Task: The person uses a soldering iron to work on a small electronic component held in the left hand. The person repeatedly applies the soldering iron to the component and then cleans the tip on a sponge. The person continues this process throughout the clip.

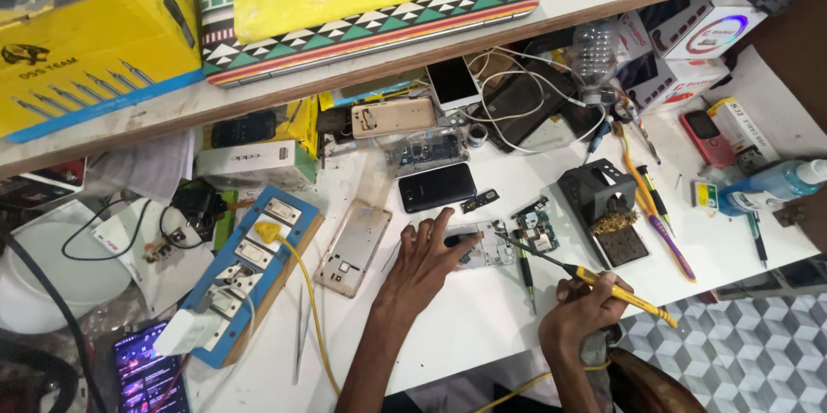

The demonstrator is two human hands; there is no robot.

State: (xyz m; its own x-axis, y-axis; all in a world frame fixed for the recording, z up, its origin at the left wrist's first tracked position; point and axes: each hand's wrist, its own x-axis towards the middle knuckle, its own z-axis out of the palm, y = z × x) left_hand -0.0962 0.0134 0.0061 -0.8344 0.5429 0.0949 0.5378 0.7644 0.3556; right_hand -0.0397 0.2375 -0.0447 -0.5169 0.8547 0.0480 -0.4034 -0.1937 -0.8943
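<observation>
Left hand (425, 260) — grip spread wide, fingers pressing an opened phone frame (485, 245) flat on the white table (465, 318). Right hand (579, 308) — grip closed around a yellow-handled soldering iron (603, 285), tip at the frame, beside a circuit board (537, 225).

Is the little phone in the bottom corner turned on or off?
On. The phone at the bottom left has a lit screen showing colourful lines of content.

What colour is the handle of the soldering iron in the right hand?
Yellow: the soldering iron handle in the right hand, seen in the head view.
</observation>
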